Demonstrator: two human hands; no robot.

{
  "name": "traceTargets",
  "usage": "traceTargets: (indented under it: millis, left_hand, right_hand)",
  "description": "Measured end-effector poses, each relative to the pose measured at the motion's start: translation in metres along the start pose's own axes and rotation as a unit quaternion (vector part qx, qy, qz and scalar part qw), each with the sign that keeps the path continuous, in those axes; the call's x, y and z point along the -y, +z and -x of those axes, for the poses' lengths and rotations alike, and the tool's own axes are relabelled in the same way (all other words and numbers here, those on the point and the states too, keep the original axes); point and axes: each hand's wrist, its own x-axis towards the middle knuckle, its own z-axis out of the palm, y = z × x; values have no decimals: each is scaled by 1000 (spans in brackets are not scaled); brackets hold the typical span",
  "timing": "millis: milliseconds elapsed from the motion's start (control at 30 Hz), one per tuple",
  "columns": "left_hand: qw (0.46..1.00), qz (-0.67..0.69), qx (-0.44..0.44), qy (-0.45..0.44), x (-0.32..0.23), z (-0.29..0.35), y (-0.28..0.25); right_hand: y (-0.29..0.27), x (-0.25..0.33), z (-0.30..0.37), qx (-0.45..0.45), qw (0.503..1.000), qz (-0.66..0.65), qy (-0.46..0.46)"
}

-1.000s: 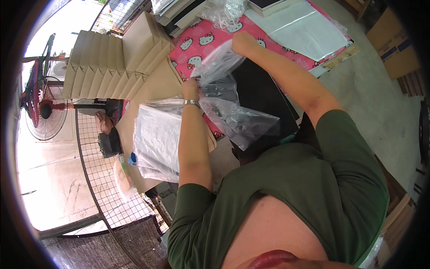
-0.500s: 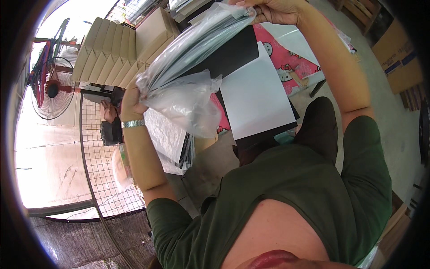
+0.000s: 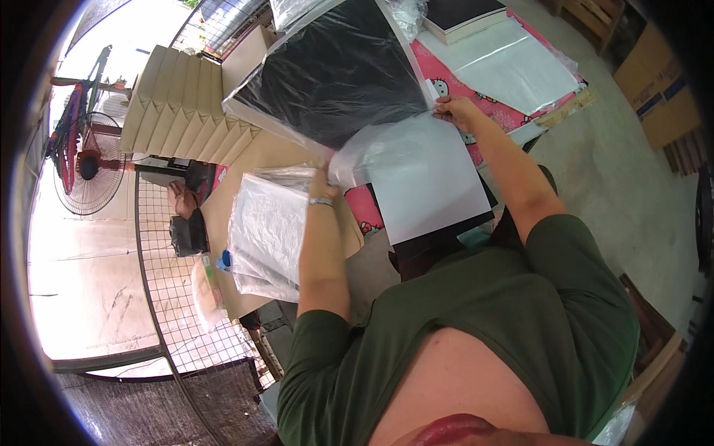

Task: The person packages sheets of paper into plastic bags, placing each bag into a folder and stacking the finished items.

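A large clear plastic bag (image 3: 335, 70) with black sheets inside lies across the table, its loose mouth turned toward me. My right hand (image 3: 455, 113) pinches the right edge of that mouth. At the left corner, the somewhat blurred fingers of my left hand (image 3: 327, 187) are closed on the plastic. A see-through flap (image 3: 364, 154) of the bag spreads between my hands. It partly covers a white sheet (image 3: 431, 189), which rests on black sheets (image 3: 454, 227) close to my lap. Beside my left wrist lies a stack of plastic-wrapped sheets (image 3: 268, 230).
Folded beige panels (image 3: 178, 111) are stacked at the far left, near a fan (image 3: 88, 152) and a wire grid (image 3: 175, 297). A black-covered block (image 3: 465, 18) and flat clear bags (image 3: 506, 67) occupy the pink patterned tabletop (image 3: 439, 74). Cardboard boxes (image 3: 658, 93) stand at right.
The filled plastic bag has come down from my raised hands onto the table and spread flat. Both hands moved lower, toward me; my left hand also shifted right.
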Motion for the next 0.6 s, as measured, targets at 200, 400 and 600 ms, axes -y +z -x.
traceTargets:
  millis: [200,400,600]
  left_hand:
    - [969,-64,-24,239,11,10,2]
    - [910,-347,-69,216,-15,-20,-5]
    - [832,-414,-162,333,31,-16,-35]
  right_hand:
    - [53,71,49,8,877,303,-372]
    - [56,35,-5,128,905,334,-231]
    - [72,-15,-32,21,865,319,-387]
